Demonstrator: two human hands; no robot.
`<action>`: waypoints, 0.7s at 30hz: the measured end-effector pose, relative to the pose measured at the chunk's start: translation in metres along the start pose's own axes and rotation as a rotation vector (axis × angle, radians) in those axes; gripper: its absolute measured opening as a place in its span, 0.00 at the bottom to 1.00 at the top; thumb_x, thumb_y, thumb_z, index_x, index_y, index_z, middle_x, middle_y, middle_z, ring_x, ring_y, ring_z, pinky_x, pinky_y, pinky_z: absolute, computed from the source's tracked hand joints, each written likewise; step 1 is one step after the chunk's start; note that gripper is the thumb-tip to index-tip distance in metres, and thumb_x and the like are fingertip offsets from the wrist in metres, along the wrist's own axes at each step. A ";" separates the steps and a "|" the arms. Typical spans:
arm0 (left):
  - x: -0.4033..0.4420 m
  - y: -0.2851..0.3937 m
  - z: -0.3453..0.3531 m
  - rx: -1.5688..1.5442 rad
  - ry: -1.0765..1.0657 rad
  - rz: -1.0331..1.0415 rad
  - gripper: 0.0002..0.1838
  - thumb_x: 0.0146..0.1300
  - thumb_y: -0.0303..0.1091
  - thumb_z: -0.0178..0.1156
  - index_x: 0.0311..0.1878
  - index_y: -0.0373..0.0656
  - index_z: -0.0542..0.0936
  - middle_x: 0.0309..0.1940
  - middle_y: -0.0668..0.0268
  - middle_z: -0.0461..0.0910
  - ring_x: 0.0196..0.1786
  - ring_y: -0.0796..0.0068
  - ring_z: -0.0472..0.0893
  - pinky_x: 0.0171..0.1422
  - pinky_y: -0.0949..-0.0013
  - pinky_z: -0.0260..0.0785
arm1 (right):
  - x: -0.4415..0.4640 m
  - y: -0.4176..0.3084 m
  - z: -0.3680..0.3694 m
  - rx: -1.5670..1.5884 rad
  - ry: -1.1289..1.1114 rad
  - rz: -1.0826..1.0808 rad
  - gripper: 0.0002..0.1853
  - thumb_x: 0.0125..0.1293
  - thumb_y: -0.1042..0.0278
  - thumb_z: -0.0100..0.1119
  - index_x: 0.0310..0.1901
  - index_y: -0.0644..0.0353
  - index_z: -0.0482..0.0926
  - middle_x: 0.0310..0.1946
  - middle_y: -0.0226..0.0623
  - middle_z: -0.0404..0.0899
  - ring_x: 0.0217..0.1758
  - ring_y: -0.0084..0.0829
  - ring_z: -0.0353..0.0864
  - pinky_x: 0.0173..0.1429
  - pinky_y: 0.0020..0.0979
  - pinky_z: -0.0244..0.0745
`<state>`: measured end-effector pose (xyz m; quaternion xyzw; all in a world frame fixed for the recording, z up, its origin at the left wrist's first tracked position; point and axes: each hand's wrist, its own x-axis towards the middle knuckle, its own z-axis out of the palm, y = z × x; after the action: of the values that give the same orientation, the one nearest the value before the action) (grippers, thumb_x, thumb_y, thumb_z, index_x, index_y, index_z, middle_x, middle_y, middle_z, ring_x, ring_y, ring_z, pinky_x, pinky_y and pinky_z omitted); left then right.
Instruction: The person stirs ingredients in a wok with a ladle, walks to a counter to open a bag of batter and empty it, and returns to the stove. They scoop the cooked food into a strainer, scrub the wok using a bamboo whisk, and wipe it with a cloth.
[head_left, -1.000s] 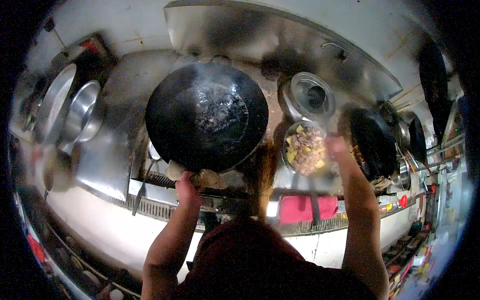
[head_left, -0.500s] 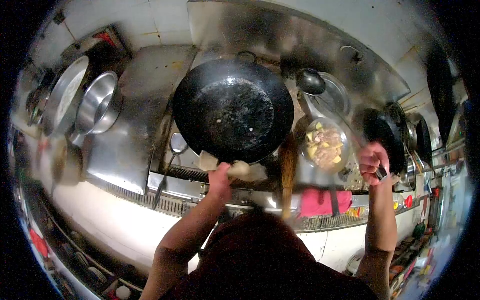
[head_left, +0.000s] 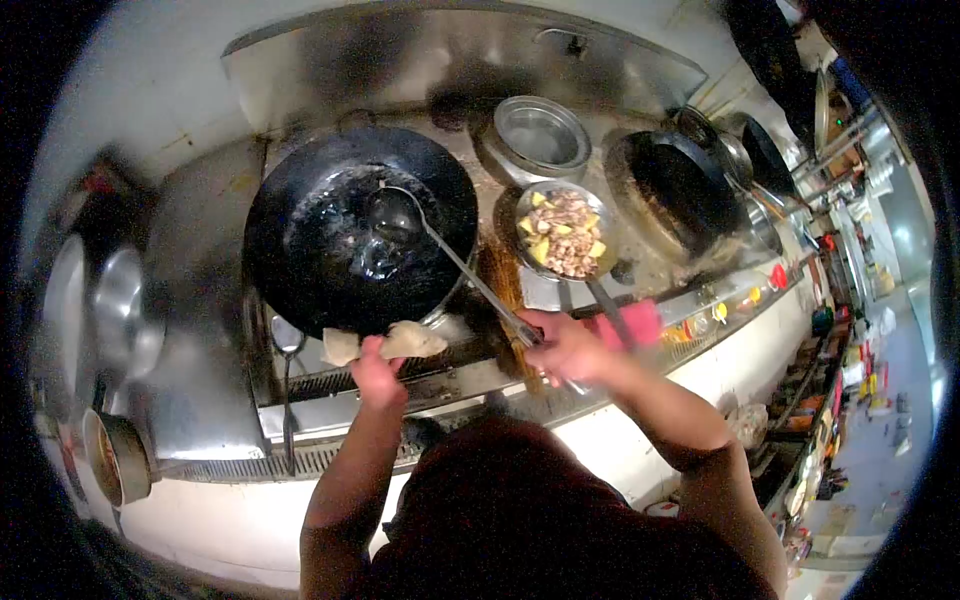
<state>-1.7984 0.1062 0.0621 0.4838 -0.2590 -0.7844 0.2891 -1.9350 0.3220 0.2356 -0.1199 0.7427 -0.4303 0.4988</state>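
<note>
A large black wok (head_left: 290, 270) sits on the stove with some clear liquid in its bottom. My left hand (head_left: 378, 378) is closed around a folded beige cloth (head_left: 415, 341) at the wok's near rim. In my right hand (head_left: 572, 350) is the handle of a long ladle (head_left: 465, 268), whose bowl rests low inside the wok. Right of the wok, a strainer (head_left: 600, 272) full of chopped meat and yellow pieces lies near a round metal pot (head_left: 543, 135). A bamboo brush (head_left: 503, 275) lies between wok and strainer, partly behind the ladle handle.
A second dark wok (head_left: 680, 190) stands at the right. A pink cloth (head_left: 632, 325) lies on the front ledge. Left are a spatula (head_left: 288, 340), metal bowls (head_left: 120, 290) and a small pot (head_left: 118, 455) near the counter edge. Shelves with jars line the right.
My right hand has swung left, bringing the ladle from above the pot at the right into the wok. The view has turned right. My left hand still grips the cloth at the rim.
</note>
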 end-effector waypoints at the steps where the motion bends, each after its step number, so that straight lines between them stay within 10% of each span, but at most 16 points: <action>1: 0.000 0.000 0.001 -0.001 0.028 0.006 0.17 0.48 0.33 0.58 0.41 0.38 0.69 0.35 0.63 0.74 0.35 0.67 0.78 0.33 0.66 0.74 | -0.002 0.007 -0.009 -0.426 0.086 -0.155 0.32 0.52 0.66 0.55 0.59 0.59 0.59 0.19 0.42 0.74 0.16 0.36 0.73 0.24 0.39 0.70; 5: 0.023 -0.013 -0.023 0.029 -0.048 -0.017 0.15 0.52 0.36 0.57 0.41 0.39 0.71 0.35 0.64 0.75 0.35 0.69 0.78 0.32 0.69 0.74 | -0.019 0.050 -0.057 -0.992 0.454 -0.325 0.33 0.52 0.64 0.54 0.62 0.50 0.57 0.25 0.52 0.76 0.25 0.49 0.77 0.31 0.45 0.72; 11: 0.006 -0.006 -0.010 -0.013 -0.119 0.070 0.10 0.57 0.40 0.51 0.38 0.45 0.72 0.37 0.65 0.76 0.36 0.67 0.78 0.35 0.65 0.73 | -0.026 0.174 -0.170 -0.861 0.943 -0.250 0.36 0.48 0.72 0.56 0.62 0.46 0.57 0.26 0.53 0.77 0.28 0.52 0.77 0.33 0.48 0.72; 16: 0.008 -0.006 -0.013 0.001 -0.151 0.071 0.15 0.60 0.44 0.48 0.45 0.45 0.70 0.42 0.63 0.75 0.47 0.61 0.75 0.47 0.55 0.70 | -0.028 0.260 -0.241 -0.485 0.778 -0.288 0.35 0.49 0.76 0.56 0.61 0.65 0.57 0.41 0.53 0.76 0.28 0.34 0.79 0.29 0.33 0.74; 21: -0.005 -0.002 0.002 0.013 -0.056 0.031 0.18 0.58 0.42 0.48 0.49 0.43 0.69 0.45 0.59 0.73 0.48 0.58 0.74 0.49 0.54 0.70 | -0.007 0.261 -0.275 -0.760 0.854 -0.618 0.33 0.49 0.75 0.55 0.60 0.68 0.58 0.43 0.53 0.75 0.39 0.42 0.79 0.42 0.36 0.74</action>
<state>-1.7989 0.1117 0.0649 0.4595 -0.2796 -0.7913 0.2906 -2.0988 0.6261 0.0777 -0.3145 0.9074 -0.2711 -0.0642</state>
